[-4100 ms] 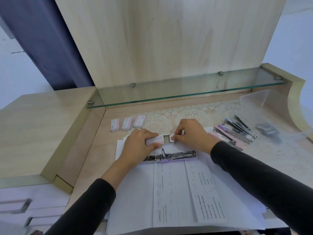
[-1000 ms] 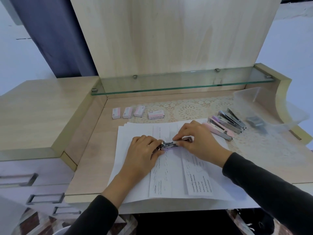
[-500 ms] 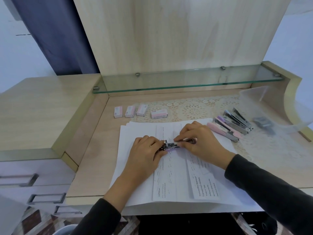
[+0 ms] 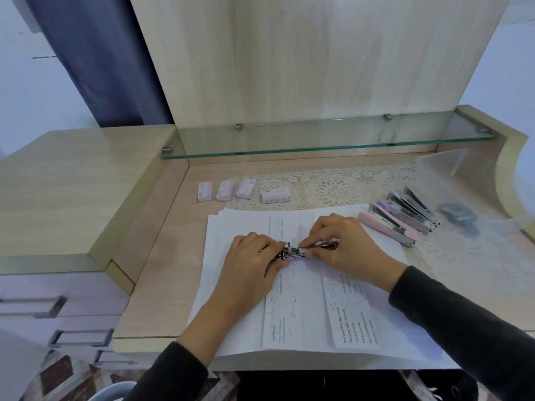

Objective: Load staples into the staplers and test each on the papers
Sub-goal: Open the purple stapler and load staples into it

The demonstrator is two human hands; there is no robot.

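The left hand (image 4: 254, 259) lies palm down, fingers curled round the left end of the opened stapler (image 4: 292, 253). The right hand (image 4: 344, 247) pinches the stapler's metal channel between thumb and forefinger. The stapler rests on the white papers (image 4: 231, 235) at mid-desk. 4.1 s earlier both hands held a staple box above it; this 4th box (image 4: 275, 196) now lies beside 3 others (image 4: 225, 191). Spare staplers (image 4: 399, 218), pastel plastic over bright metal, lie on a lace mat (image 4: 335, 189).

Left hand (image 4: 252, 263), right hand (image 4: 346, 247): fingers (image 4: 317, 228) curled.
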